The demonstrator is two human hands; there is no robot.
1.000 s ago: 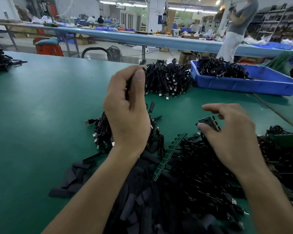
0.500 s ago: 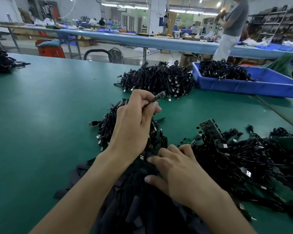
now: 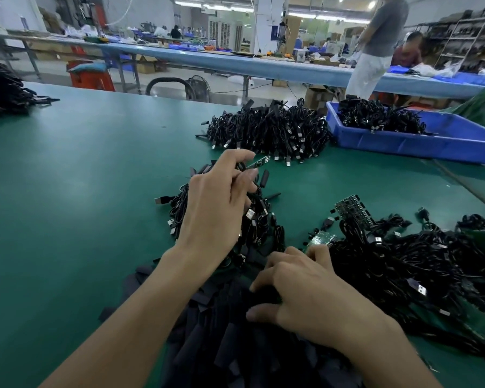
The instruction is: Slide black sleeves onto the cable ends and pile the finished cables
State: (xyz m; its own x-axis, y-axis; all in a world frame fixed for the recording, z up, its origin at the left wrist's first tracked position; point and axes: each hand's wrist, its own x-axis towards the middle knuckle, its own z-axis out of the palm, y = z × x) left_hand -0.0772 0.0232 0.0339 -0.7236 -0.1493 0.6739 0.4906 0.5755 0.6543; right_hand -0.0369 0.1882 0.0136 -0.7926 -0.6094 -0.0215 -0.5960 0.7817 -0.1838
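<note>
l hand (image 3: 219,203) pinched on cable end (image 3: 259,163), board tip pointed up-right, away fm body | r hand (image 3: 300,287) curled, dug into sleeve heap (image 3: 235,345) at near edge of worktop (image 3: 81,177); whether a sleeve is held cannot be told | sleeves lie below/behind the tip, r hand nearer | done pile (image 3: 269,130) far side

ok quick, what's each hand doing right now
left hand: closed, pinching a cable end
right hand: fingers down in the black sleeves, grip cannot be told
</note>
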